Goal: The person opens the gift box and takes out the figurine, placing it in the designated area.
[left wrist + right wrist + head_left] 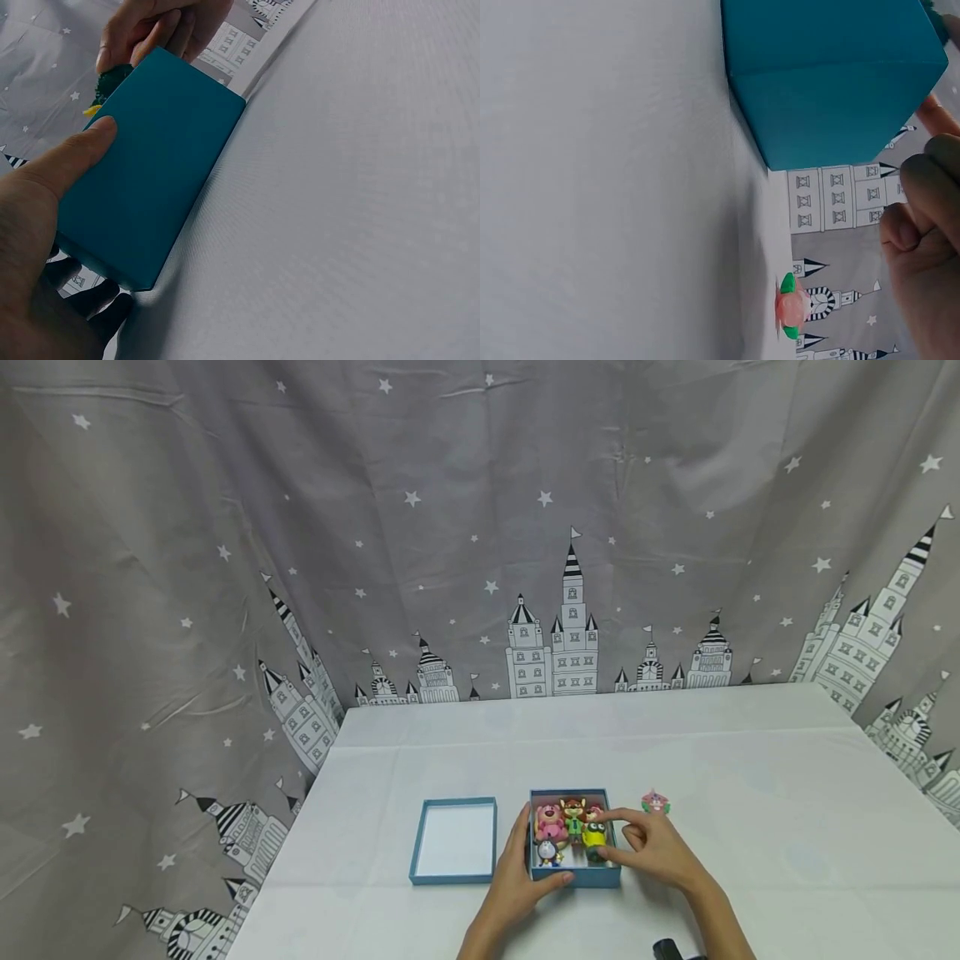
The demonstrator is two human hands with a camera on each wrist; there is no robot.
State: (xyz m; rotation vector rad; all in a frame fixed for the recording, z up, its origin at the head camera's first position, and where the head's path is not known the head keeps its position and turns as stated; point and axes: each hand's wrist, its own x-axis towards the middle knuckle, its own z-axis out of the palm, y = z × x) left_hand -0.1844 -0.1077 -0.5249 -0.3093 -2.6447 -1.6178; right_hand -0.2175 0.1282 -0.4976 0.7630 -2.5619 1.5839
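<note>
A teal box stands on the table with several toy figurines in it. My left hand grips its left side, thumb against the front wall; the left wrist view shows the same thumb on the teal face. Over the box's right side, my right hand pinches a yellow and green figurine between thumb and index finger. Beside it sit a pink bear figurine, a brown-eared fox-like figurine in green and a small blue-and-white figurine. Another figurine's reddish head is partly hidden behind the yellow one.
Left of the box lies its teal-rimmed lid, white inside up. A pink and green figurine is on the white table to the right. A black object shows at the bottom edge. Behind hangs a grey castle-print curtain.
</note>
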